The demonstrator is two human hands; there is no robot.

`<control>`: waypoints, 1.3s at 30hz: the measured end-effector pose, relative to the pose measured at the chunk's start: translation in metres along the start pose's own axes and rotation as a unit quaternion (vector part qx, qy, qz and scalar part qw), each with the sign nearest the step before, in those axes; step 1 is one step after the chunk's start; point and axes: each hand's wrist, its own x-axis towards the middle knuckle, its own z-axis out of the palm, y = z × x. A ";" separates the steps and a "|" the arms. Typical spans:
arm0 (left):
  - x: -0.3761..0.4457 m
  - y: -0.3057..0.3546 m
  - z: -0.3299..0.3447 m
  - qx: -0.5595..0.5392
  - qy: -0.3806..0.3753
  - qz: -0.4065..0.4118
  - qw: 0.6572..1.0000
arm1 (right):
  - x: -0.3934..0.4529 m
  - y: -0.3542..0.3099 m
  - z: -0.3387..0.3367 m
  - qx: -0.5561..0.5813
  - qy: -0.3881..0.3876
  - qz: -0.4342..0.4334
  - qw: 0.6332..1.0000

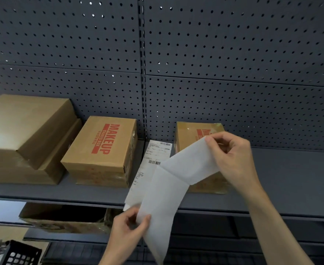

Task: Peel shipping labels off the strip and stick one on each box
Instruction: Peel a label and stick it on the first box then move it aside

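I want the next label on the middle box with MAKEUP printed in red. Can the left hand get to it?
Probably not yet: the left hand pinches the white label strip. Otherwise the brown cardboard MAKEUP box sits unobstructed.

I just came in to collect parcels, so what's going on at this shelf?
A person is working a strip of shipping labels held in front of the shelf. The right hand pinches its upper end, and the left hand pinches it lower down. A printed label shows behind the strip. Three cardboard boxes sit on the shelf: a plain one at left, a MAKEUP box in the middle, and another box partly hidden by the strip. No label shows on any of them.
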 end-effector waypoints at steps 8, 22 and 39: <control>-0.010 -0.018 -0.016 0.083 0.025 -0.050 0.995 | 0.016 -0.006 -0.035 -0.025 0.106 -0.049 0.993; 0.008 0.066 0.005 0.218 0.074 0.221 0.948 | -0.003 -0.014 -0.052 -0.079 0.111 -0.179 0.974; 0.099 0.142 0.098 -0.099 -0.066 0.004 0.993 | -0.099 0.025 -0.013 -0.325 -0.001 -0.436 0.839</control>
